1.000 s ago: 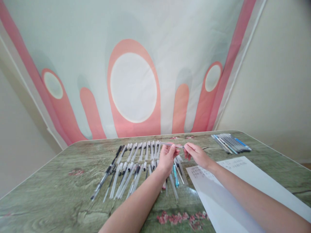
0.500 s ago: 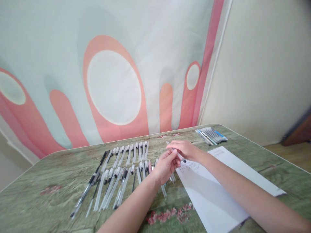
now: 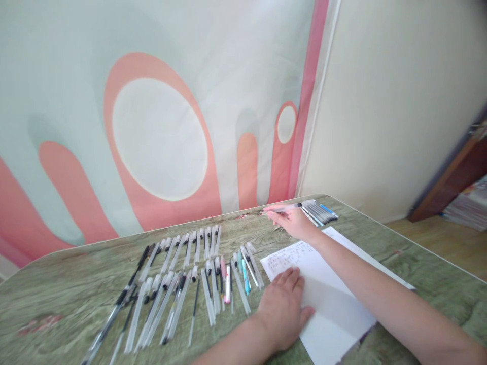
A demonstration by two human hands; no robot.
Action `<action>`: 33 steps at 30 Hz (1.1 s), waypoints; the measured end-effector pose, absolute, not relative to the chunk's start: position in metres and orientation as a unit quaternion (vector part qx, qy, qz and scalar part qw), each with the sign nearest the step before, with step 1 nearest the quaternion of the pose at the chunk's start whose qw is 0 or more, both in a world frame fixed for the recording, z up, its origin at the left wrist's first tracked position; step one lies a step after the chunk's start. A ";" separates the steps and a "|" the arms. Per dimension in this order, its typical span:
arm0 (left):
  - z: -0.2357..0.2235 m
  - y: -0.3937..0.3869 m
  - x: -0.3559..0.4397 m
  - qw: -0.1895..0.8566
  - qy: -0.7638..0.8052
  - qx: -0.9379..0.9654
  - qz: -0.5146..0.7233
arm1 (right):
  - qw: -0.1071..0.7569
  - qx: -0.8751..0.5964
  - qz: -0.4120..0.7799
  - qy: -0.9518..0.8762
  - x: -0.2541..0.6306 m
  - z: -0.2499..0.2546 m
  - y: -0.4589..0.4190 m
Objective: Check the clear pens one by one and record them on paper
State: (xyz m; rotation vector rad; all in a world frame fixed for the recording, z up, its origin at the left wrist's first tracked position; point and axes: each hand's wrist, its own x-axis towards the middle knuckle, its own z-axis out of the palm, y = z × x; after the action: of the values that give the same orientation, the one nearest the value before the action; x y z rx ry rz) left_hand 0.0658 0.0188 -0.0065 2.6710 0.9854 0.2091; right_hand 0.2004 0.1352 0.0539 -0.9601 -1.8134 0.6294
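Head view, left to right. Dark pens [image 3: 110,323] lay slanted on the wood-patterned table [image 3: 41,296], beside an upper row [image 3: 189,249] and a lower row [image 3: 134,318] of translucent barrels. At the lower row's right end were a pink-and-white pen [image 3: 228,285] and a turquoise pen [image 3: 245,278]. The left hand [image 3: 282,303] was palm down across the near-left edge of the handwritten paper sheet [image 3: 333,304], fingers slightly spread, gripping nothing. The right hand [image 3: 292,222], raised beyond the paper, had its fingers closed around a slender pen [image 3: 286,207], whose dark end pointed towards the fanned pen group [image 3: 321,212]; contact between them could not be determined. Probable faults: a low sweep of the held pen might have disarranged that group; a loosened pinch might have let it roll; a sideways drag of the flat palm might have shifted or creased the sheet.
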 end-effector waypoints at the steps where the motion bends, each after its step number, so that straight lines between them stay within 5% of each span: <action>1: -0.007 0.020 0.066 0.139 0.341 0.927 0.071 | 0.465 -0.405 0.293 -0.730 0.204 0.046 0.134; 11: -0.006 0.021 0.067 0.116 0.334 0.933 0.059 | 0.450 -0.506 0.414 -0.608 0.258 -0.032 0.096; 33: -0.008 0.023 0.069 0.081 0.327 0.940 0.052 | 0.382 -0.535 0.239 -0.714 0.263 -0.040 0.091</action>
State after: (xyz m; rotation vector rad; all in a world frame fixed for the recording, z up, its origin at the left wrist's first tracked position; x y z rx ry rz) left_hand 0.0691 0.0228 -0.0080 2.8098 0.9762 0.1554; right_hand 0.2630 0.0913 -0.0399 -1.3653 -1.8213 0.6108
